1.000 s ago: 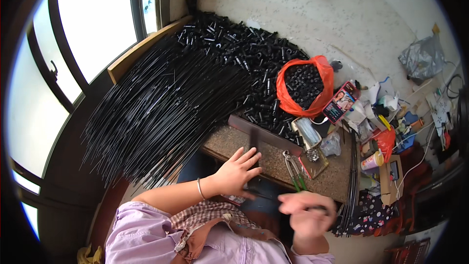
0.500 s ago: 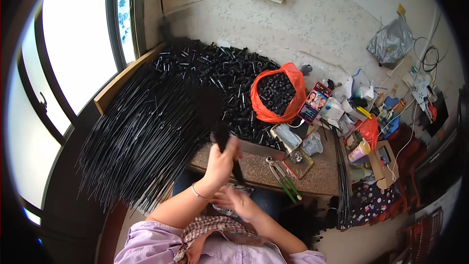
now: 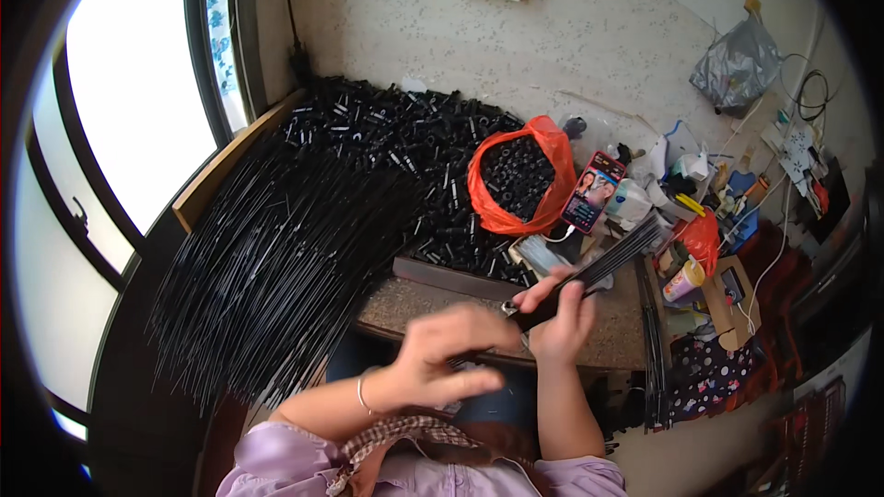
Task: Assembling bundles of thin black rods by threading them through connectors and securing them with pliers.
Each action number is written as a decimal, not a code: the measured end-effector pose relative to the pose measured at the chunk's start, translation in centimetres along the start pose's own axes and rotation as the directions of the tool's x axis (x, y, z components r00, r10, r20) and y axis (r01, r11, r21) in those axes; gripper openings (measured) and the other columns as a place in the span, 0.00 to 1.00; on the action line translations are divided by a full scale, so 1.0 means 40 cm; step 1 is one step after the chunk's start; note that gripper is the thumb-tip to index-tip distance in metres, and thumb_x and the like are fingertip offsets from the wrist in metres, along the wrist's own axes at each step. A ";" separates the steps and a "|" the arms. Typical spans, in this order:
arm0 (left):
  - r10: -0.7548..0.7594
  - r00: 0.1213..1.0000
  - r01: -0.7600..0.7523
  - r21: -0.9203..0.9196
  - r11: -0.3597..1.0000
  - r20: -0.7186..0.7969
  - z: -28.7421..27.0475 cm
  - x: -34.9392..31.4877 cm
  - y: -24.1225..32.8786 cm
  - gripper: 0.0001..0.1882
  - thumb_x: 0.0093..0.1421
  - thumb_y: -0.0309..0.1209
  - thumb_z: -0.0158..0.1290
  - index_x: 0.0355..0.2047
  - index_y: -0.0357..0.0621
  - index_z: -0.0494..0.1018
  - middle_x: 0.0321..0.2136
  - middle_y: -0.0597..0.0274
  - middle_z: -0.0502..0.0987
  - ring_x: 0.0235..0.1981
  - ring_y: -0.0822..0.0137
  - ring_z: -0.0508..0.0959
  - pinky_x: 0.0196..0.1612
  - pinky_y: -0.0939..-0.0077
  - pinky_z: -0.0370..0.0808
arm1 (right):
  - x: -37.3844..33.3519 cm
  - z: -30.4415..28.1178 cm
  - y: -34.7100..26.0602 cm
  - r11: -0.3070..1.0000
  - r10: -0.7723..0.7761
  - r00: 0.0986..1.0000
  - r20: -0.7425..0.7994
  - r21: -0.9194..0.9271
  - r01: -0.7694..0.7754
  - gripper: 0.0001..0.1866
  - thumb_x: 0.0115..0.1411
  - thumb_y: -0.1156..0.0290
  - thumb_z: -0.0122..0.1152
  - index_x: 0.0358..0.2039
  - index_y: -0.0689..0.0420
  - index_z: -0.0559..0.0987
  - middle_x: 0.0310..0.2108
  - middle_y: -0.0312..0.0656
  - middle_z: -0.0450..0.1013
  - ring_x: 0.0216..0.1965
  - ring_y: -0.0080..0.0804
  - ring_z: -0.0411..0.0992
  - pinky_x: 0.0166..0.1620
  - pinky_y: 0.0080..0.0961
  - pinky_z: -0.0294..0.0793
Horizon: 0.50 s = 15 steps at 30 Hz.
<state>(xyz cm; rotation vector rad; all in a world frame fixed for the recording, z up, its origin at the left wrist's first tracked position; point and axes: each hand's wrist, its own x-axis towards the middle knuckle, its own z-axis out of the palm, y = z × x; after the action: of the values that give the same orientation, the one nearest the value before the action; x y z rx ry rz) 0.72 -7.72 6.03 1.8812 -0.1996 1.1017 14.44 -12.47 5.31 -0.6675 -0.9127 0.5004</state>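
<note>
My right hand (image 3: 558, 322) is closed around a bundle of thin black ribs (image 3: 619, 256), which looks like a folded umbrella frame. It slants over the table's right part, its rods fanning toward the upper right; a dark, thicker end with a small shiny tip points at my left hand. My left hand (image 3: 453, 354), wearing a bangle, is slightly blurred. Its fingers are apart and reach toward that end, with no held thing visible. A large heap of long black ribs (image 3: 267, 267) hangs over the table's left edge. Behind it lies a pile of short black tubular parts (image 3: 414, 147).
A red plastic bag (image 3: 488, 212) of small black parts stands mid-table, beside a phone (image 3: 593, 193) with a lit screen. A low strip (image 3: 451, 279) edges the pile in front. Clutter and a cup (image 3: 682, 280) sit at right, near more black rods (image 3: 655, 359).
The black bundle has gone from my left hand to my right and swung out to the right. My right hand has risen over the table; my left has lowered and let go.
</note>
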 end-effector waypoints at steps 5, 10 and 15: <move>-0.069 0.985 0.104 0.232 0.967 -0.156 -0.068 0.087 -0.096 0.27 0.41 0.38 0.52 0.38 0.33 0.61 0.36 0.52 0.66 0.37 0.64 0.67 0.40 0.72 0.62 | -0.104 -0.034 0.170 0.946 0.308 0.919 0.245 -0.184 -0.268 0.10 0.54 0.68 0.38 0.30 0.63 0.64 0.20 0.39 0.66 0.21 0.23 0.65 0.29 0.18 0.66; -0.450 0.889 0.451 -0.014 0.893 -0.085 -0.078 0.041 -0.208 0.05 0.48 0.25 0.44 0.23 0.36 0.69 0.18 0.62 0.72 0.21 0.75 0.72 0.52 0.68 0.45 | -0.140 -0.083 0.287 0.829 0.535 0.772 0.344 -0.036 -0.559 0.11 0.53 0.68 0.40 0.30 0.63 0.65 0.23 0.40 0.66 0.25 0.24 0.66 0.31 0.18 0.66; -0.011 0.878 0.244 -0.427 0.871 0.479 -0.117 0.091 -0.192 0.25 0.45 0.36 0.49 0.43 0.40 0.59 0.34 0.57 0.69 0.33 0.68 0.70 0.45 0.72 0.57 | -0.087 -0.116 0.320 0.770 0.636 0.767 0.078 0.000 -0.638 0.16 0.50 0.61 0.43 0.32 0.62 0.66 0.26 0.44 0.67 0.27 0.29 0.67 0.34 0.23 0.66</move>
<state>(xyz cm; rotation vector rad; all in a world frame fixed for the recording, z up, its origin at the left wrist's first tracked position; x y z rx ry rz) 4.08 1.28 4.81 1.6397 -0.5566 0.4275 15.06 -7.28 -7.76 -0.9437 -0.7262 1.1563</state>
